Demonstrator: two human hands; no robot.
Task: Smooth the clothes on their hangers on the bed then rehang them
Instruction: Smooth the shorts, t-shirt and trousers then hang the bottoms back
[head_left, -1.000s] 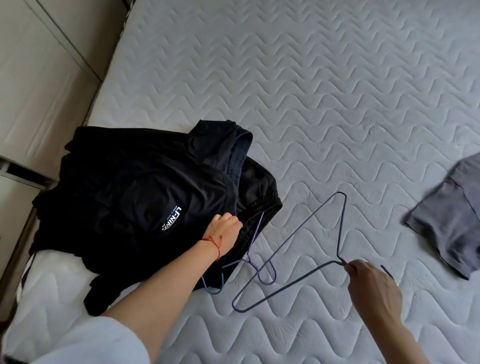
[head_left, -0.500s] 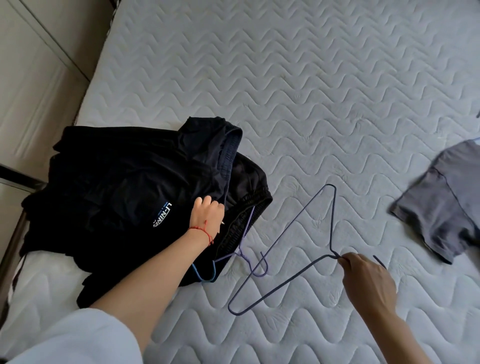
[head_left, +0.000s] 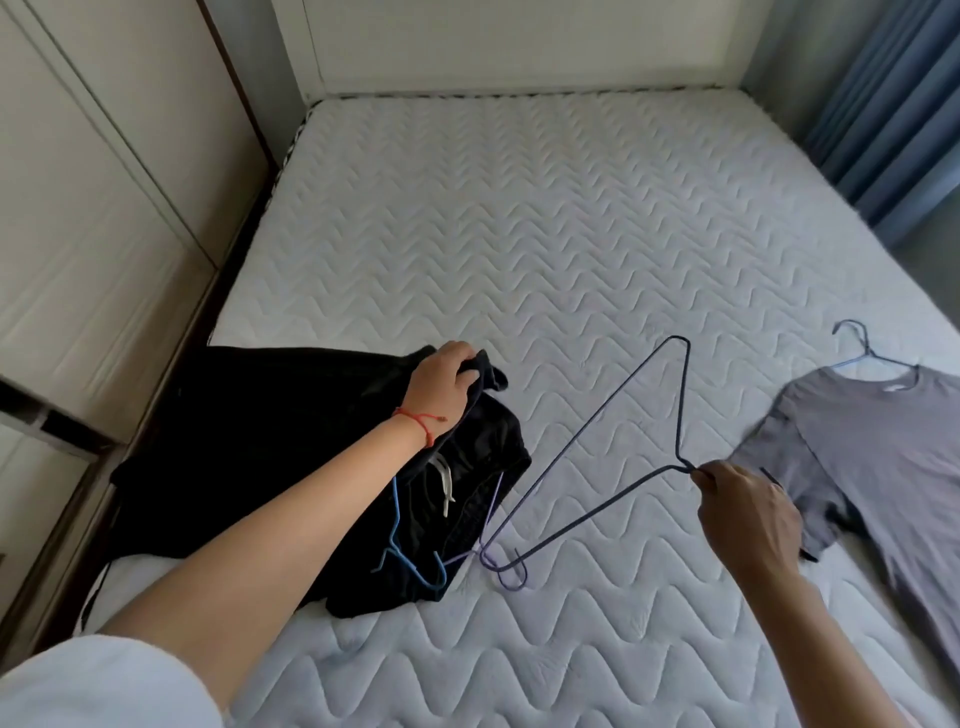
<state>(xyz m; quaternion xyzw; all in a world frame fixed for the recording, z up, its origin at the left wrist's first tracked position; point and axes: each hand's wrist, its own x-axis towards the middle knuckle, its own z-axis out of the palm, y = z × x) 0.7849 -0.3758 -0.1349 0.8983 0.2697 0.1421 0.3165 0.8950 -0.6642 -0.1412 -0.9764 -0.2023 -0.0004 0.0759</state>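
Note:
A heap of black clothes (head_left: 270, 457) lies on the left of the white quilted mattress (head_left: 519, 234). My left hand (head_left: 441, 387) grips the far edge of the black fabric. A blue hanger hook (head_left: 410, 561) and a purple hanger hook (head_left: 498, 564) poke out from under the heap's near side. My right hand (head_left: 748, 514) pinches the neck of a bare dark wire hanger (head_left: 675, 415), which lies tilted between the heap and a grey T-shirt (head_left: 878, 467). The grey shirt lies flat on the right, on a light blue hanger (head_left: 862, 353).
Cream wardrobe doors (head_left: 93, 218) run along the bed's left side, with a dark gap beside the mattress. A white headboard (head_left: 519, 47) closes the far end. Blue curtains (head_left: 898, 104) hang at the far right.
My left hand moved from the waistband area to the far edge of the black clothes and took hold of it. The view lifted, showing more bed and the whole grey shirt. The right hand still holds the hanger.

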